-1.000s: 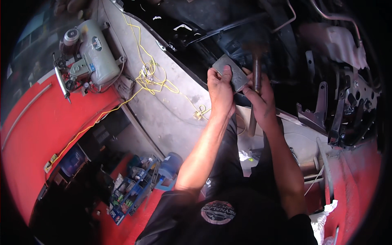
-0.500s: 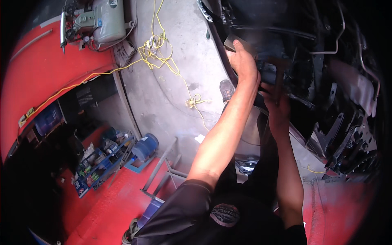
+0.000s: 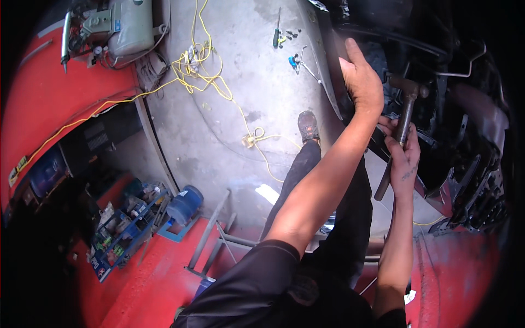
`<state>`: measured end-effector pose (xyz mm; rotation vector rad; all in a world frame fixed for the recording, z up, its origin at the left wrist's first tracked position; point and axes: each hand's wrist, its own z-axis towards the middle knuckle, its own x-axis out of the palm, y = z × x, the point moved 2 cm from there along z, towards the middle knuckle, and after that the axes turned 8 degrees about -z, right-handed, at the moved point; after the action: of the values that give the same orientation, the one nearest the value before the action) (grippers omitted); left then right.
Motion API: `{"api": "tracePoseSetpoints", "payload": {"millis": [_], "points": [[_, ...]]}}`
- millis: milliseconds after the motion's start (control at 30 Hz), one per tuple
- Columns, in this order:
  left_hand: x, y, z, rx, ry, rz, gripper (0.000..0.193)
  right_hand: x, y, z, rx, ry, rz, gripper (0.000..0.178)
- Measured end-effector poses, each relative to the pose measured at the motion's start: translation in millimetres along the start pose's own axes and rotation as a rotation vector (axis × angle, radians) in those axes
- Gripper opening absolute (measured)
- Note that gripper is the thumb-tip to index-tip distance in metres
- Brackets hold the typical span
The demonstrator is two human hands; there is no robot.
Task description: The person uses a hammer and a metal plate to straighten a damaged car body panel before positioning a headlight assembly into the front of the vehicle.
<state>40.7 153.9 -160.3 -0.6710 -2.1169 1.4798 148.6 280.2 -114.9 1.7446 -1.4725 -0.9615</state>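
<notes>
My left hand (image 3: 363, 85) lies against the inner side of a dark curved car body panel (image 3: 322, 60). Its thumb is stretched out and the fingers are mostly hidden; no object shows in it. My right hand (image 3: 403, 156) is closed around the metal handle of a hammer (image 3: 404, 123). The hammer's head points up and away from me, over the dark open car front (image 3: 437, 60), and the handle end hangs below the hand.
On the grey floor beyond the panel lie a screwdriver (image 3: 276, 36), small dark parts and a blue-handled tool (image 3: 293, 63). A tangled yellow cord (image 3: 199, 71) runs leftward. An air compressor (image 3: 130, 33), a blue water jug (image 3: 185, 205) and a metal frame (image 3: 210, 240) stand left.
The tan block that was in my left hand is out of sight. Both hands have shifted right in the picture, and the hammer has come up into clear view. More floor and my shoe show.
</notes>
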Motion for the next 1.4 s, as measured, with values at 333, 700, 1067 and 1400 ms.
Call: {"api": "tracePoseSetpoints", "payload": {"millis": [333,700,1067,1400], "points": [[-4.6,4.4,2.8,0.14,-0.037,0.029,0.063,4.7,5.7,-0.2,0.004,0.057,0.0,0.034],[-11.1,8.4,6.3,0.007,0.033,0.075,0.051,-9.8,-3.0,2.7,-0.054,0.119,0.078,0.042],[1.2,8.4,10.2,0.154,-0.013,0.079,0.052,-17.3,-9.9,6.0,0.028,0.151,0.15,0.04],[0.2,6.2,17.3,0.166,-0.039,0.039,0.052,-25.4,-7.8,9.6,-0.024,0.192,0.114,0.041]]}}
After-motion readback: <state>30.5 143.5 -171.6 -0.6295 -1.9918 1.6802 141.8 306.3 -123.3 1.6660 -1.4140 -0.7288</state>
